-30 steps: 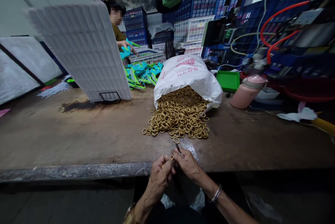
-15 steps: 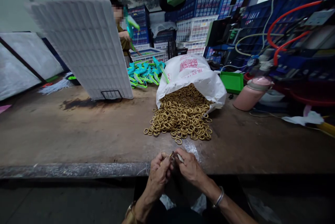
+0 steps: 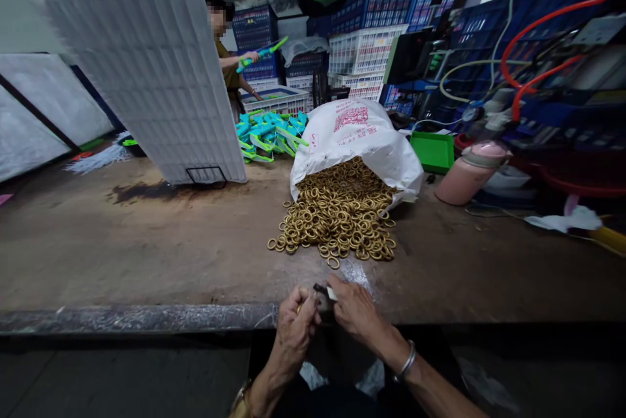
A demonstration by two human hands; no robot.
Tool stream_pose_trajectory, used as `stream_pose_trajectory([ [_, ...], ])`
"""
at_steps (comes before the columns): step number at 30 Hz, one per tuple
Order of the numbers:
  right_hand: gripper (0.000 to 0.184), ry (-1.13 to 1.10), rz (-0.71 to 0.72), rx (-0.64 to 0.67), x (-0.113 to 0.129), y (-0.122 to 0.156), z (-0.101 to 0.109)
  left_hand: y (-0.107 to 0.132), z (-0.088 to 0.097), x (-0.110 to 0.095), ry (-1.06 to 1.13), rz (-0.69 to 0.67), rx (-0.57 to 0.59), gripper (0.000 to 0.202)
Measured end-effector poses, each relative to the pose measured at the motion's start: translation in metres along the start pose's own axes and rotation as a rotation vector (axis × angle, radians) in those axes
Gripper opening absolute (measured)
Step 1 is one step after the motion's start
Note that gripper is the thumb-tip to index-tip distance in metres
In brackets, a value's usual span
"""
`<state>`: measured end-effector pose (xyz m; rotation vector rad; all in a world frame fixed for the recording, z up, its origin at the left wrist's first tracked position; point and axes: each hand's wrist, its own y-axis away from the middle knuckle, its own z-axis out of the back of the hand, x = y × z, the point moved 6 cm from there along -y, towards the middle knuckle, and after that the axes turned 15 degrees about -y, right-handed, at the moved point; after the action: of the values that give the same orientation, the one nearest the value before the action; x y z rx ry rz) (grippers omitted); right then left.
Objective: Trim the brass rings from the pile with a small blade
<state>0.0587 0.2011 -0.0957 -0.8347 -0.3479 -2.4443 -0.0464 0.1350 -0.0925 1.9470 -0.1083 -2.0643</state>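
My left hand [image 3: 295,325] and my right hand [image 3: 356,309] meet at the near edge of the workbench [image 3: 147,242], both with fingers curled. The left pinches a small brass ring [image 3: 299,306]. The right grips a small dark tool [image 3: 324,290] whose tip lies against the ring. Just beyond my hands a heap of brass rings [image 3: 337,219] spills from an open white sack [image 3: 359,134] lying on its side.
A white gridded panel [image 3: 147,79] stands upright on the bench at left. Behind it a person [image 3: 227,56] holds a teal-green plastic part over a pile of the same parts [image 3: 267,134]. A pink flask [image 3: 464,173], green tray [image 3: 433,152], hoses and stacked crates fill the right and back.
My hands stayed together, and the tool has tipped from upright down onto the ring. The person at the back has swung a teal part out to the right.
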Motion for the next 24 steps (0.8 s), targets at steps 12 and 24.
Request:
stream_pose_trajectory([
  [12, 0.011, 0.145, -0.192, -0.315, -0.026, -0.025, 0.038, 0.002, -0.007, 0.002, 0.471, 0.112, 0.158, 0.027],
  [24, 0.014, 0.162, -0.109, -0.293, -0.026, -0.027, 0.027, -0.001, -0.005, 0.007, 0.645, 0.194, 0.179, 0.025],
])
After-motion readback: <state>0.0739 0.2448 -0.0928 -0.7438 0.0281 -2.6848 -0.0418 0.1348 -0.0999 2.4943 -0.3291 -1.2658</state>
